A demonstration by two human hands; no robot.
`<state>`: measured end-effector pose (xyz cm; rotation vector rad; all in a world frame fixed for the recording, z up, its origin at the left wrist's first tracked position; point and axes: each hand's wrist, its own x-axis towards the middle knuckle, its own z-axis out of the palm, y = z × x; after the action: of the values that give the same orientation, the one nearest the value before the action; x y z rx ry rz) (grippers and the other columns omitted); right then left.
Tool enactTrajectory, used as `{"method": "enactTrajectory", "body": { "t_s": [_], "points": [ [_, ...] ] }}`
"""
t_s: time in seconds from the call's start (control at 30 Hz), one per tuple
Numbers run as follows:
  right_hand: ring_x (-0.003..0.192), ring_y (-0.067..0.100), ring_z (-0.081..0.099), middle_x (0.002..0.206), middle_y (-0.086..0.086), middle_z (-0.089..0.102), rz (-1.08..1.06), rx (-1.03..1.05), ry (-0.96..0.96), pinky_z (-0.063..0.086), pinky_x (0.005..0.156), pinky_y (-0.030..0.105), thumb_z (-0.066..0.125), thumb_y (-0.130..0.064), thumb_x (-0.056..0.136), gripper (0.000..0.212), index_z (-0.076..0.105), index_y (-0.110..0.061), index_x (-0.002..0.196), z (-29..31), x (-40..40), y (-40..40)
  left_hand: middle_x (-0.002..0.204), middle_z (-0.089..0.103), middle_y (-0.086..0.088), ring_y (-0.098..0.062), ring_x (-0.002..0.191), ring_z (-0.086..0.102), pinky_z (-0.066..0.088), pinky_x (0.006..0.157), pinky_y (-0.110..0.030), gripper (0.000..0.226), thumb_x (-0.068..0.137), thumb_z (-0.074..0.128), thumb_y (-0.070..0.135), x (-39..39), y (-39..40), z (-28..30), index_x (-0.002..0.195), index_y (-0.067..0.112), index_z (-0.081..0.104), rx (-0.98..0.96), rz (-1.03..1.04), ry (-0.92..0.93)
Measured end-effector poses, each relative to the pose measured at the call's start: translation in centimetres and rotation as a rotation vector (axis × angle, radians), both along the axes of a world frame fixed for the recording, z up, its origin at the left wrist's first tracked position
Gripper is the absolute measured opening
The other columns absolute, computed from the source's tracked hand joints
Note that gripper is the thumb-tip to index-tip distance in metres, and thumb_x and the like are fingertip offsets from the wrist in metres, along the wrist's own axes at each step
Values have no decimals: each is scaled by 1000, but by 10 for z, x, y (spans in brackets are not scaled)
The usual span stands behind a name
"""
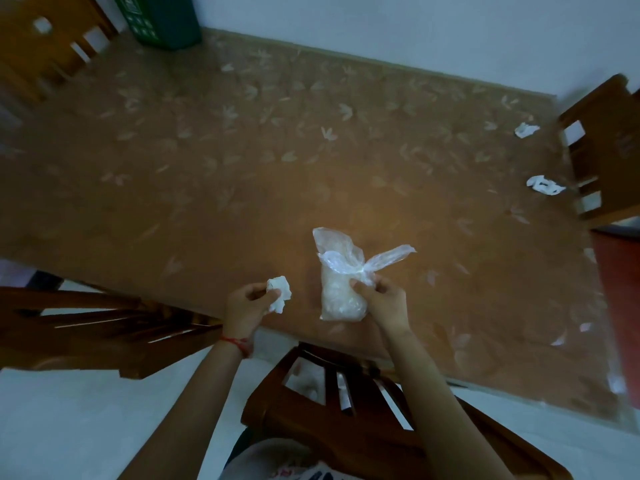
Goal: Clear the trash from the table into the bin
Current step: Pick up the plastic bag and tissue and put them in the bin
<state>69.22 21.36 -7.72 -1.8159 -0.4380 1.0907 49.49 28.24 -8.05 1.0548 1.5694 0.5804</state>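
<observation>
My left hand is closed around a crumpled white tissue just above the table's near edge. My right hand grips the knotted neck of a clear plastic bag with pale contents, which stands on the brown leaf-patterned table. Two more crumpled white papers lie at the far right of the table, one further back and one nearer. A green bin stands beyond the table's far left corner.
Wooden chairs surround the table: one directly below my arms, one at the near left, one at the far left, one at the right. A white wall runs behind the table.
</observation>
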Motion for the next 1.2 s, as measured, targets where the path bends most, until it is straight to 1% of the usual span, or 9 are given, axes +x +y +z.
{"method": "enactTrajectory", "body": {
  "t_s": [0.3, 0.4, 0.53, 0.6, 0.67, 0.77, 0.93, 1.07, 1.2],
  "points": [
    [74, 10, 65, 82, -2, 68, 207, 82, 50, 53, 64, 22, 71, -16, 80, 13, 65, -12, 90, 29, -19, 1, 88, 65, -9, -18, 79, 59, 43, 64, -17, 22, 81, 65, 11, -36, -39, 19, 98, -2, 68, 127, 190, 91],
    [71, 5, 61, 79, -6, 64, 315, 97, 70, 47, 49, 10, 68, -16, 82, 17, 62, -12, 97, 39, -25, -1, 87, 66, -7, -19, 78, 61, 47, 66, -18, 20, 80, 66, 11, -45, -63, 33, 97, 0, 68, 173, 319, 89],
    [71, 4, 61, 80, -6, 65, 464, 128, 129, 47, 49, 8, 68, -16, 82, 7, 62, -18, 85, 54, -39, -3, 90, 67, -7, -24, 85, 62, 52, 83, -35, 20, 80, 67, 15, -61, -99, 51, 96, 4, 69, 203, 485, 88],
    [76, 11, 66, 86, 0, 70, 536, 134, 159, 54, 60, 15, 71, -19, 79, 10, 66, -15, 87, 61, -52, -6, 92, 67, -7, -24, 86, 63, 53, 84, -35, 19, 79, 68, 14, -70, -119, 60, 96, 4, 69, 216, 566, 74],
    [88, 23, 69, 97, 9, 72, 578, 143, 229, 57, 79, 36, 74, -21, 76, 27, 68, -8, 99, 64, -68, -10, 93, 66, -7, -25, 85, 62, 53, 81, -33, 17, 79, 68, 9, -80, -139, 69, 94, 3, 68, 239, 645, 37],
    [95, 30, 67, 102, 13, 71, 686, 134, 246, 53, 86, 48, 74, -19, 75, 32, 67, -5, 104, 70, -93, -18, 87, 66, -8, -23, 77, 61, 52, 79, -32, 15, 78, 67, 4, -98, -168, 77, 93, 2, 68, 258, 768, -1],
    [57, 11, 65, 72, 2, 68, 898, 180, 150, 48, 46, 18, 69, -18, 80, 21, 68, -3, 94, 84, -140, -39, 68, 66, -2, -6, 60, 61, 56, 68, -23, 8, 76, 69, 5, -132, -220, 78, 84, 4, 70, 276, 928, -12],
    [56, 9, 65, 77, 6, 65, 1040, 184, 193, 47, 41, 19, 67, -17, 82, 23, 64, 2, 95, 90, -185, -64, 50, 65, 16, 6, 51, 59, 55, 63, -16, 6, 76, 69, 3, -163, -264, 76, 77, 9, 69, 286, 1048, -8],
    [81, 32, 61, 87, 12, 66, 1083, 149, 212, 51, 74, 47, 72, -17, 76, 18, 68, -4, 88, 88, -243, -95, 47, 64, 13, 3, 51, 58, 55, 66, -20, 18, 76, 68, 1, -200, -311, 79, 68, 17, 68, 295, 1149, -22]
  ]
}}
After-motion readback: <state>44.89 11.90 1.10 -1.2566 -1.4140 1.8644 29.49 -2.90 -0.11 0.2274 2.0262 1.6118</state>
